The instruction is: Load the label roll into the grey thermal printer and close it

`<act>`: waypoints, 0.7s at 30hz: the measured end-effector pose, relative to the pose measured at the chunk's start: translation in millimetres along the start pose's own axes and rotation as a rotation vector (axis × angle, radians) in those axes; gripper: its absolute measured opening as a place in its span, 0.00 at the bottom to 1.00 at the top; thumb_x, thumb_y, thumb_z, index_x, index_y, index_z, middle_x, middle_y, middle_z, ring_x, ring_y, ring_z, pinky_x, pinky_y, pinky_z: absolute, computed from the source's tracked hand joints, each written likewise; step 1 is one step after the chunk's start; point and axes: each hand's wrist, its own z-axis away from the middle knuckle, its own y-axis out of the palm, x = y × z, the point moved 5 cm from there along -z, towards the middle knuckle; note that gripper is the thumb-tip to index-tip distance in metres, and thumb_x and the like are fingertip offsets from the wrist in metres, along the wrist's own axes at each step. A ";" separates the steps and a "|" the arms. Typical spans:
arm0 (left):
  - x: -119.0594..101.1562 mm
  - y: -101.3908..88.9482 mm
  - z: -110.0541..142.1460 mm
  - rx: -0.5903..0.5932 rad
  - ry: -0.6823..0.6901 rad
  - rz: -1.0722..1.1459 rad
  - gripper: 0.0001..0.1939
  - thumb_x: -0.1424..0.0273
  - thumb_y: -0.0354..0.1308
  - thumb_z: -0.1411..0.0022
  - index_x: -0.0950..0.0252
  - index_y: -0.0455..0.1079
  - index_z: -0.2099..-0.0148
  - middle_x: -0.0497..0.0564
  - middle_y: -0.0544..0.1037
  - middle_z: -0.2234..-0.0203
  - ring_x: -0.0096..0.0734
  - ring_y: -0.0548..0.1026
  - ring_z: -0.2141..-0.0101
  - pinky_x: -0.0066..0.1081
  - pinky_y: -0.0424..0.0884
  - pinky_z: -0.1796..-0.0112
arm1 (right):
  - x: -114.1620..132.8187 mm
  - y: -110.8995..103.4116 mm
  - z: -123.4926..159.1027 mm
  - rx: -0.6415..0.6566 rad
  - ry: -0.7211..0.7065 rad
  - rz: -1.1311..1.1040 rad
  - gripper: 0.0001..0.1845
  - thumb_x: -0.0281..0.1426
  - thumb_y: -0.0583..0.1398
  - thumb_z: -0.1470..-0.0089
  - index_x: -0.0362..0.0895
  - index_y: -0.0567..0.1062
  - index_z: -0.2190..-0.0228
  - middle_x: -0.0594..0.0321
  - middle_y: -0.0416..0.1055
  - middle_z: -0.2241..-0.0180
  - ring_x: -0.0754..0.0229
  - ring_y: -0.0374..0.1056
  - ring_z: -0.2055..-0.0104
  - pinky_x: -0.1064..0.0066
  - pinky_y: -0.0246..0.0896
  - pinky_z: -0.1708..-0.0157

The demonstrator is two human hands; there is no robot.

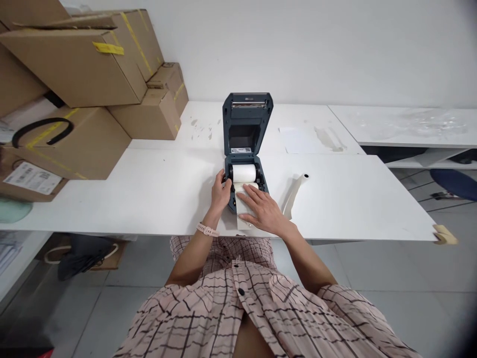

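Note:
A dark grey label printer [228,149] stands on the white table with its lid [244,127] raised. Inside it sits a white paper roll [244,173], and a strip of paper [243,223] runs from it over the printer's front toward me. My left hand [220,193] grips the printer's left side, thumb on the upper edge and the other fingers partly hidden. With fingers stretched out, my right hand [263,208] lies flat on the paper strip. A thin, partly unrolled roll of pale paper [296,191] lies to the right of the printer.
Cardboard boxes [85,64] are stacked at the left of the white table [167,189]. A flat white sheet [296,140] lies behind and right of the printer. Brown tape [444,234] sticks out at the table's right corner. A blue stool seat [456,184] is at far right.

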 end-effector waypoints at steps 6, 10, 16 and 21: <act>1.5 10.5 52.4 0.091 -0.094 0.069 0.49 0.49 0.62 0.36 0.52 0.42 0.23 0.56 0.49 0.24 0.51 0.52 0.26 0.50 0.59 0.32 | -43.5 -51.6 -22.9 -0.240 0.017 -0.455 0.31 0.54 0.53 0.33 0.53 0.70 0.37 0.56 0.67 0.33 0.47 0.63 0.30 0.46 0.60 0.32; 8.3 13.8 79.9 0.103 -0.123 0.149 0.54 0.50 0.66 0.39 0.53 0.38 0.22 0.59 0.53 0.25 0.51 0.58 0.28 0.48 0.65 0.34 | -125.0 -100.1 -86.3 -0.626 0.190 -0.634 0.38 0.60 0.53 0.36 0.56 0.62 0.33 0.60 0.56 0.27 0.47 0.53 0.26 0.46 0.52 0.28; 8.9 11.3 79.4 0.080 -0.107 0.163 0.54 0.52 0.68 0.41 0.56 0.43 0.23 0.61 0.57 0.27 0.50 0.62 0.30 0.47 0.65 0.34 | -186.5 -113.3 -194.9 -0.468 0.161 -0.959 0.43 0.64 0.41 0.36 0.52 0.66 0.36 0.61 0.62 0.31 0.49 0.56 0.27 0.39 0.52 0.33; 9.6 7.4 79.9 0.112 -0.090 0.190 0.54 0.51 0.70 0.42 0.54 0.44 0.23 0.59 0.57 0.26 0.52 0.62 0.30 0.47 0.67 0.35 | -149.7 -118.5 -166.3 -0.545 0.155 -0.919 0.44 0.65 0.39 0.36 0.49 0.73 0.42 0.61 0.72 0.40 0.49 0.64 0.33 0.43 0.55 0.33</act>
